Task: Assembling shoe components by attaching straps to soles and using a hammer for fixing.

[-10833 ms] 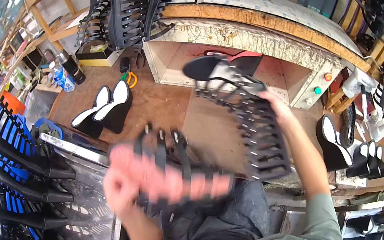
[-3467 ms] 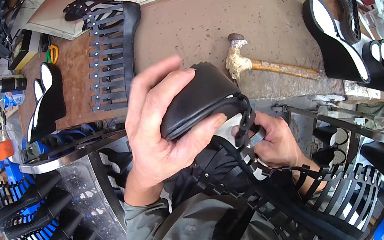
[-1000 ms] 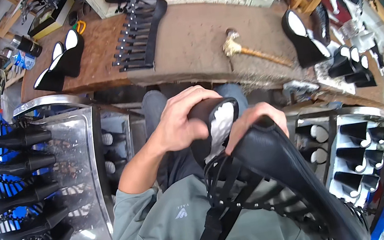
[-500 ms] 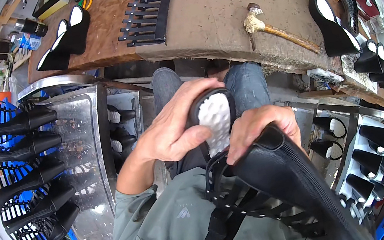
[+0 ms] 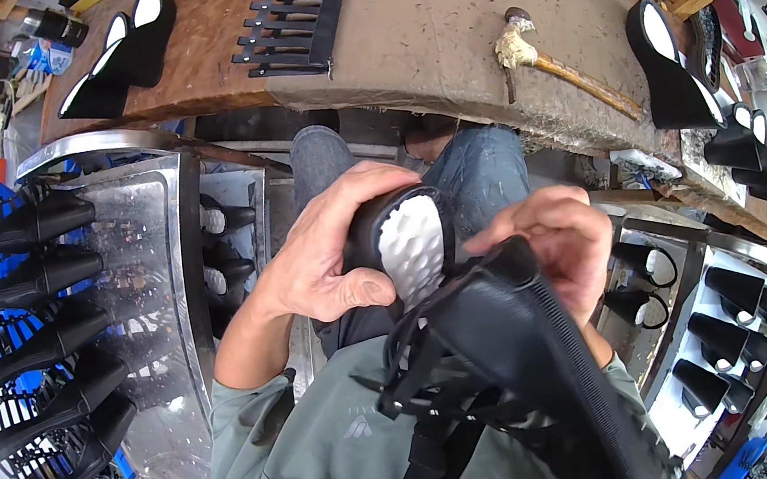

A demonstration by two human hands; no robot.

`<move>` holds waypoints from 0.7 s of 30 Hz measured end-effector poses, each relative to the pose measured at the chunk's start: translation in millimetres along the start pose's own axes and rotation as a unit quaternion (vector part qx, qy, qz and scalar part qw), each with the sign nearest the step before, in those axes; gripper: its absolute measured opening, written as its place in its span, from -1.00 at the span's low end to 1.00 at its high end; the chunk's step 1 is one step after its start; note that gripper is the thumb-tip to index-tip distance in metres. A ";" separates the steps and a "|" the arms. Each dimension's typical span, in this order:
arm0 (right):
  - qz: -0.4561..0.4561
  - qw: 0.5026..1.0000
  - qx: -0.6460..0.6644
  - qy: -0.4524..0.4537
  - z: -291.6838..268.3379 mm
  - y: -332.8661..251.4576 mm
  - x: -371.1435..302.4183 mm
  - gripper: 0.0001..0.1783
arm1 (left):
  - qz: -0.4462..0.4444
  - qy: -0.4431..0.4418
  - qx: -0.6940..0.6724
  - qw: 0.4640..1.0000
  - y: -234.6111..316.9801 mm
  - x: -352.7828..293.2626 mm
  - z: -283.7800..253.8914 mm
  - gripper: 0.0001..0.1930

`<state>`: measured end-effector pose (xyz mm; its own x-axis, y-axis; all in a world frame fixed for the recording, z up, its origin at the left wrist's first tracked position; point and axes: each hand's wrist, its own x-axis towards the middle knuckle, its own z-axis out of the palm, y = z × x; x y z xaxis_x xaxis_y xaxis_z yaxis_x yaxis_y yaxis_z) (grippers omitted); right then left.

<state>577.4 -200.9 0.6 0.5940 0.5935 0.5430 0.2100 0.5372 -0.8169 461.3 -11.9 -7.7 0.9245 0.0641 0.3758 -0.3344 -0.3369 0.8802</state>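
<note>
A black strappy leather boot upper [image 5: 504, 321] with a long zip lies across my lap, its shaft slanting toward the lower right. At its far end is a black-rimmed shoe bottom [image 5: 413, 243] with a white, dimpled face turned up. My left hand [image 5: 330, 253] wraps round that end from the left, its thumb beside the white face. My right hand [image 5: 562, 245] hovers at the right of the shaft's top edge, fingers bent and spread apart. The leather hides part of its palm. Thin straps [image 5: 403, 368] hang between the shoe end and the shaft.
On the workbench [image 5: 428, 19] ahead lie a hammer [image 5: 569, 76], a strip of black straps [image 5: 305, 14] and black wedge soles [image 5: 125, 59]. Several strappy boot uppers [image 5: 25, 279] rest on a metal rack at left. Black heels [image 5: 719, 335] fill a shelf at right.
My right hand has loosened from the leather edge and shifted slightly right. The shoe end and left hand have moved a little left. The shaft has tipped more upright.
</note>
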 end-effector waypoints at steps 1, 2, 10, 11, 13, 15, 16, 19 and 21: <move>0.017 0.998 0.035 0.052 4.3 -0.7 -5.4 -0.41 | 0.009 -0.006 -0.009 1.000 -0.7 2.0 0.0 -0.04; 0.016 0.998 0.031 0.052 -1.2 -0.3 -5.8 -0.41 | 0.019 -0.013 -0.018 1.000 -1.0 4.4 0.4 -0.03; 0.066 0.992 -0.086 -0.058 -13.6 -24.9 14.5 -0.66 | 0.055 0.001 0.052 0.997 26.7 13.7 7.9 -0.02; 0.077 0.990 -0.095 -0.069 -14.6 -28.5 15.8 -0.67 | 0.057 0.002 0.053 0.997 29.5 14.8 8.6 -0.04; 0.081 0.989 -0.097 -0.078 -16.8 -32.7 15.3 -0.67 | 0.058 -0.004 0.065 0.996 34.1 14.0 8.8 -0.04; 0.089 0.989 -0.088 -0.076 -17.9 -32.1 12.8 -0.68 | 0.052 -0.026 0.071 0.996 36.7 12.2 8.1 -0.03; 0.088 0.989 -0.089 -0.082 -17.8 -34.1 12.4 -0.68 | 0.053 -0.020 0.071 0.996 37.1 12.0 7.7 -0.03; 0.130 0.985 -0.084 -0.078 -18.1 -38.0 11.0 -0.67 | 0.062 -0.050 0.045 0.996 38.0 11.9 6.1 -0.02; 0.130 0.983 -0.101 -0.085 -19.0 -39.8 13.4 -0.67 | 0.063 -0.046 0.041 0.996 37.3 13.3 5.7 -0.03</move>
<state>591.7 -225.7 36.7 0.5129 0.7961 0.3213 0.2286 0.2341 -0.9450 462.1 -29.0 28.5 0.8900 -0.0679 0.4510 -0.4367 -0.4119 0.7998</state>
